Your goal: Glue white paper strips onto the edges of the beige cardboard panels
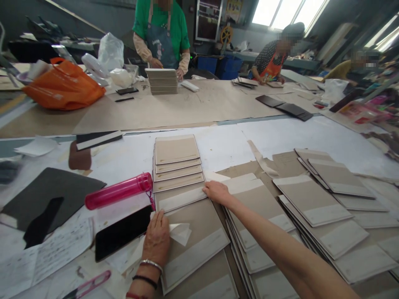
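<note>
A flat beige board (pixel 193 224) with pale strips along its far and near edges lies before me, on top of others like it. My right hand (pixel 216 192) has its fingers curled at the board's far right corner, pinching the edge. My left hand (pixel 157 236) is at the board's left edge, fingers together around a thin white paper strip (pixel 181 233). The strip's loose end sticks out to the right of that hand. Beyond the board sits an overlapping stack of smaller-looking beige panels (pixel 177 149). The fingertips of my left hand are partly hidden.
Left of my hands lie a black phone (pixel 123 233), a pink bottle (pixel 118 191), handwritten sheets (pixel 62 249) and a pink-handled cutter (pixel 90 285). Overlapping boards (pixel 311 199) spread to the right. Across the table, co-workers (pixel 163 37) stand near an orange bag (pixel 64 85) and a board stack (pixel 162 82).
</note>
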Demonstrator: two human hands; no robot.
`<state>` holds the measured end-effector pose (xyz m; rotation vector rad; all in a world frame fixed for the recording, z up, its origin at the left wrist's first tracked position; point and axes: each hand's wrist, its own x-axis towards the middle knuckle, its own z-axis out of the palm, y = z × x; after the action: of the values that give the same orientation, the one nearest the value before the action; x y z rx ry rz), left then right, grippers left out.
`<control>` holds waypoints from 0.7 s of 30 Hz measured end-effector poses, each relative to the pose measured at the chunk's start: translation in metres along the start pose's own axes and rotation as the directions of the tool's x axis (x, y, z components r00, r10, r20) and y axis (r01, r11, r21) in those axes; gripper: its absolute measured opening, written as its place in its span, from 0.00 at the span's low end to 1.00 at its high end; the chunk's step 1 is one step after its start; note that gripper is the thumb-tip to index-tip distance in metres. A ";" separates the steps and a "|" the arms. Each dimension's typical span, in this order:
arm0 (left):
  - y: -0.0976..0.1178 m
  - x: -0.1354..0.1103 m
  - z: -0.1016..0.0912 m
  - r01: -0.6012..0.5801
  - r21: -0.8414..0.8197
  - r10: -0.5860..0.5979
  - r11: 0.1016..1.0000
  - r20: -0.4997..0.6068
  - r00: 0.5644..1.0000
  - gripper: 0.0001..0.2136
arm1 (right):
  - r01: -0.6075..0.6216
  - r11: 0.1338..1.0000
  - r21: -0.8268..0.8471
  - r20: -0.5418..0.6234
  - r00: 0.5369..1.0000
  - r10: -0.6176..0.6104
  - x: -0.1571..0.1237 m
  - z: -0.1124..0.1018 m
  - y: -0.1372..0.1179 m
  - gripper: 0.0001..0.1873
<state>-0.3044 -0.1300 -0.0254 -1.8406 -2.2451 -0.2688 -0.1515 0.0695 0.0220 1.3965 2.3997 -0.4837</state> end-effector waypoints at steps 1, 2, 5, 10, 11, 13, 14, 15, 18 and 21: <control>0.000 0.000 0.001 -0.005 -0.001 0.005 1.000 0.000 1.000 0.15 | 0.001 1.000 0.004 0.001 1.000 -0.001 0.001 0.001 0.000 0.17; -0.001 -0.001 0.001 -0.011 -0.003 0.011 1.000 0.003 1.000 0.15 | 0.003 1.000 0.007 0.000 1.000 -0.003 0.001 0.001 0.001 0.17; -0.001 -0.001 0.003 -0.019 -0.010 0.019 1.000 0.019 1.000 0.15 | 0.010 1.000 0.015 -0.013 1.000 -0.010 0.002 0.005 0.002 0.17; -0.002 -0.001 0.001 -0.053 0.046 0.052 0.998 0.023 0.998 0.14 | 0.000 1.000 0.016 -0.077 0.997 0.001 -0.002 0.001 -0.001 0.16; -0.002 -0.001 0.001 -0.058 0.063 0.057 0.996 0.019 0.998 0.14 | -0.010 1.000 0.010 -0.101 0.995 0.011 -0.004 -0.001 -0.004 0.15; -0.002 0.000 0.000 -0.060 0.088 0.059 0.994 0.014 0.998 0.14 | -0.036 0.999 -0.006 -0.159 0.987 0.035 -0.011 -0.004 -0.012 0.15; -0.001 0.000 0.000 -0.060 0.093 0.059 0.994 0.015 0.998 0.14 | -0.036 0.999 -0.015 -0.193 0.981 0.033 -0.016 -0.003 -0.017 0.14; -0.001 -0.001 0.001 -0.058 0.095 0.057 0.994 0.018 0.998 0.15 | -0.002 1.000 -0.025 -0.228 0.974 -0.003 -0.022 0.001 -0.022 0.15; -0.002 -0.002 0.003 -0.052 0.083 0.050 0.995 0.020 0.999 0.15 | 0.360 0.930 -0.076 -0.284 0.886 -0.366 -0.038 0.024 -0.034 0.25; -0.003 -0.002 0.004 -0.052 0.067 0.051 0.996 0.015 0.999 0.15 | 0.602 0.796 -0.064 -0.226 0.768 -0.599 -0.048 0.052 -0.033 0.32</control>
<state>-0.3074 -0.1316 -0.0301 -1.8682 -2.1837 -0.1710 -0.1522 -0.0058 0.0012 0.6694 3.0388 -0.4987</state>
